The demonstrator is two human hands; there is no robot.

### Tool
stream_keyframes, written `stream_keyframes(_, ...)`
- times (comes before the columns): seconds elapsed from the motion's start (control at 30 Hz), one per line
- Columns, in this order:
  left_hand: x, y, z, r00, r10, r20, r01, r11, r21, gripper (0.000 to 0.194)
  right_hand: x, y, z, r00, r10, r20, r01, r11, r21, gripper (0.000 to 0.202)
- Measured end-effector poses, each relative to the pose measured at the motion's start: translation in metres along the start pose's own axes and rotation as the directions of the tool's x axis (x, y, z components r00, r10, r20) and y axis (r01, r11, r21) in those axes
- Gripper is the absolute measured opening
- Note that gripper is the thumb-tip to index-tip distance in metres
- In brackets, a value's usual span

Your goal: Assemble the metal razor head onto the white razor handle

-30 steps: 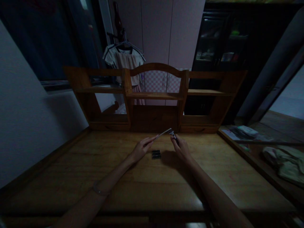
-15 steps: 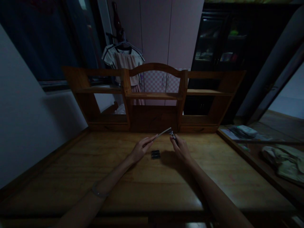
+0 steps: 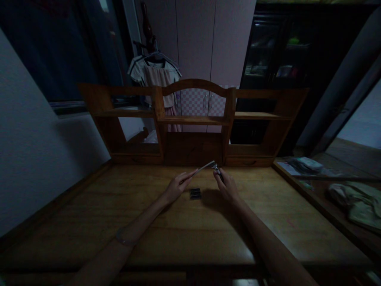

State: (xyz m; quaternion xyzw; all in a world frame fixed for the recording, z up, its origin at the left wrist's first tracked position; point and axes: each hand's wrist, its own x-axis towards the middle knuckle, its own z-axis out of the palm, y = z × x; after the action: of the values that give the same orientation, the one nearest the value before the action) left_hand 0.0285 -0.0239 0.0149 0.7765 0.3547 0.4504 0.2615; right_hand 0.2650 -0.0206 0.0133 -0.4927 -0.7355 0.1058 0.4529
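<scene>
In the middle of the head view, my left hand is closed on a thin, pale, brush-like stick, which slants up to the right. Its dark-sided tip meets or nearly meets the silver head of a razor; whether they touch I cannot tell. The razor's dark handle is gripped in my right hand, with part of it hidden by the fingers. Between and below the hands, several small dark pieces lie stacked in a row on the wooden desk; their kind is too dim to make out.
Behind the hands stands a wooden shelf unit along the desk's back edge. A wall borders the left side. Beyond the desk's raised right edge lie a pale cloth bag and a plastic-wrapped packet. The room is dim.
Almost nothing differs. The stick's tip and the razor head have shifted very slightly; both hands keep their grip and place.
</scene>
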Motion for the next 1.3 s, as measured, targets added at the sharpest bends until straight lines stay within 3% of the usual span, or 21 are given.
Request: stream_keyframes(1.3, 0.0005, -0.0031, 0.0028, 1.000, 0.014, -0.008, -0.014, 1.000, 0.028, 0.040, 0.0009, 0.0038, 0.0033, 1.000, 0.002, 0.000, -0.002, 0.999, -0.033, 0.035)
